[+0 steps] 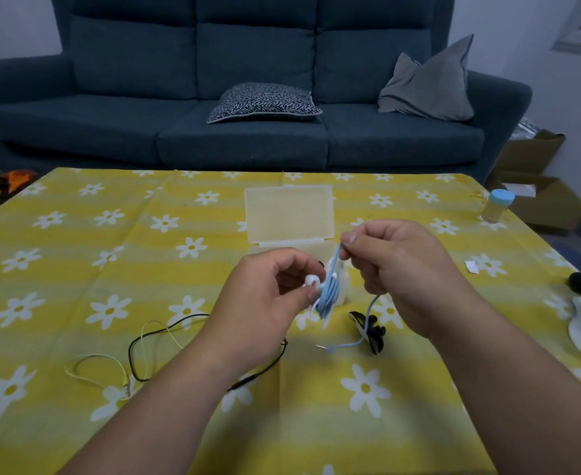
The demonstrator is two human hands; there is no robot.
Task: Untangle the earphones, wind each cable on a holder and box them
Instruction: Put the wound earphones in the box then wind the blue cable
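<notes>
The blue cable point(328, 293) is up off the table point(419, 423), mid-scene, just in front of the open box point(289, 214), coiled in several turns round a white holder point(311, 281). The left hand point(268, 296) pinches that holder, fingers curled. The right hand point(399, 269) pinches the cable at the top of the coil between thumb and forefinger, the rest of its fingers tucked in. A short blue tail hangs down to the cloth, so I'd say this winding is nearly done. To the near left, the black cable point(165, 334) and yellow cable point(110, 361) lie loose and crossed, not yet wound. A black holder point(368, 329) waits on the right. Nothing looks boxed, though the box's inside is hidden.
</notes>
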